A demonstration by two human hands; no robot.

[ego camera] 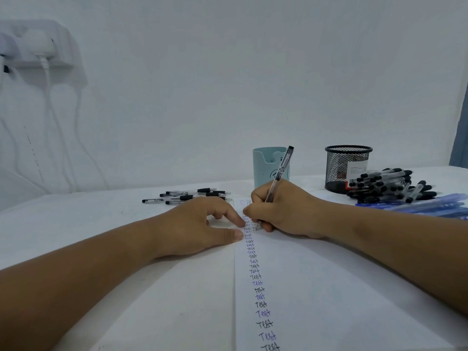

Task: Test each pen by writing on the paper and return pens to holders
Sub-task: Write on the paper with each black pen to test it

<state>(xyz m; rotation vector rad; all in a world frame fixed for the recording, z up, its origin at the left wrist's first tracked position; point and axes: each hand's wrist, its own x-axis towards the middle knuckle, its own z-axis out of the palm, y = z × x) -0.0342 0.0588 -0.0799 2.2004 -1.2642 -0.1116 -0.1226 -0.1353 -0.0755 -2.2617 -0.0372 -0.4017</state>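
My right hand [283,211] grips a clear pen with a black cap [282,171], its tip down on the white paper [316,287] beside a long column of "Test" words. My left hand [202,224] lies flat with fingertips pressing the paper's left edge. A light teal holder [263,168] stands just behind my right hand. A black mesh holder [342,165] stands to its right. Several black-capped pens [387,186] are piled at the right, with blue pens [430,203] in front of them. Several more pens [187,196] lie loose behind my left hand.
The white table [76,224] meets a white wall at the back. A wall socket with a plug and hanging white cables [45,59] is at the upper left. A blue-grey edge [461,127] shows at the far right.
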